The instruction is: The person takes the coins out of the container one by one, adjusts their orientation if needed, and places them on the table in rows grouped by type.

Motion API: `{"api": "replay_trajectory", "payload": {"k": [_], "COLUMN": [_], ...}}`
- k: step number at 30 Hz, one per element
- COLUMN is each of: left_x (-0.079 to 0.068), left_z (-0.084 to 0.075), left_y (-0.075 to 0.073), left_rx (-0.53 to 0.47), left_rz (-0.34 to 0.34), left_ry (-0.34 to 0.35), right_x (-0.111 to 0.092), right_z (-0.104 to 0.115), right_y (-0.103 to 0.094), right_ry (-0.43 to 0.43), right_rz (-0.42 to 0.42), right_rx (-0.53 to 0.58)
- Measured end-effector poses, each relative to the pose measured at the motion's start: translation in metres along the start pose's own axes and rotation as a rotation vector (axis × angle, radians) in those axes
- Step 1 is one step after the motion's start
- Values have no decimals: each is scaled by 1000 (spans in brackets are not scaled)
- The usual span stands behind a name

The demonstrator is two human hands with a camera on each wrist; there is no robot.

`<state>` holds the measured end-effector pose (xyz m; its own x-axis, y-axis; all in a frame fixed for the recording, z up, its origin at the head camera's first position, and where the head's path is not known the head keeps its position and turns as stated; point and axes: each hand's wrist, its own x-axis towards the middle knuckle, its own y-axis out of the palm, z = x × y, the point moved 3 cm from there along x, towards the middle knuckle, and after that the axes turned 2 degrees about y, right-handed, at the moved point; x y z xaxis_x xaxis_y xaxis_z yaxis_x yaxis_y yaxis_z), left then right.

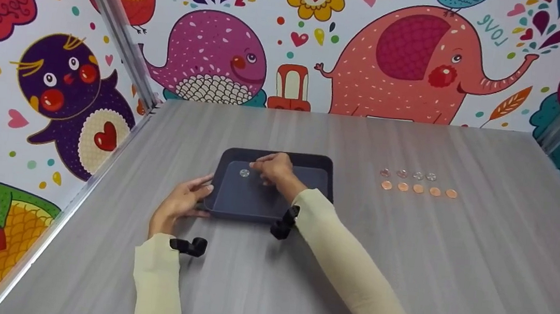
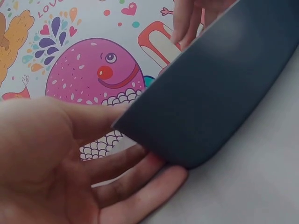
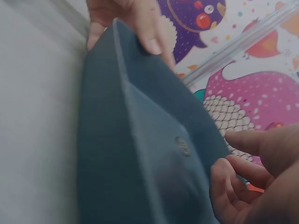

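Observation:
A dark blue-grey rectangular tray (image 1: 268, 218) lies on the table, with one silver coin (image 1: 244, 173) on its floor near the left side. My left hand (image 1: 183, 200) holds the tray's left side, thumb at the rim and fingers against the outer wall and lower edge, as the left wrist view shows. My right hand (image 1: 276, 171) is over the tray, just right of the coin. In the right wrist view its fingers (image 3: 223, 184) are loosely bent, a gap parts thumb and forefinger, and no object shows between them. The coin (image 3: 182, 146) lies apart from those fingertips.
Right of the tray, coins lie in two rows on the grey table (image 1: 454, 279). The far row has several silver-looking coins (image 1: 418, 175), the near row several copper coins (image 1: 417, 189). Walls with cartoon animals stand behind and at the sides.

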<state>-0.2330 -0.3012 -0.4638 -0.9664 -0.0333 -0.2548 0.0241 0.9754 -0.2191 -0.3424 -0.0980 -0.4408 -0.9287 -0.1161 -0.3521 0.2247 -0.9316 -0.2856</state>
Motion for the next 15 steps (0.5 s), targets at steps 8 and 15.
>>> {"api": "replay_trajectory", "payload": {"k": [8, 15], "left_x": [2, 0], "left_z": [-2, -1], "left_y": [2, 1], "left_rx": [19, 29], "left_rz": [-6, -8], "left_ry": [-5, -7], "right_x": [9, 1], "right_z": [-7, -5], "right_y": [18, 28], "right_ry": [-15, -125], "right_rz": [-24, -34], "right_rx": [-32, -251]}}
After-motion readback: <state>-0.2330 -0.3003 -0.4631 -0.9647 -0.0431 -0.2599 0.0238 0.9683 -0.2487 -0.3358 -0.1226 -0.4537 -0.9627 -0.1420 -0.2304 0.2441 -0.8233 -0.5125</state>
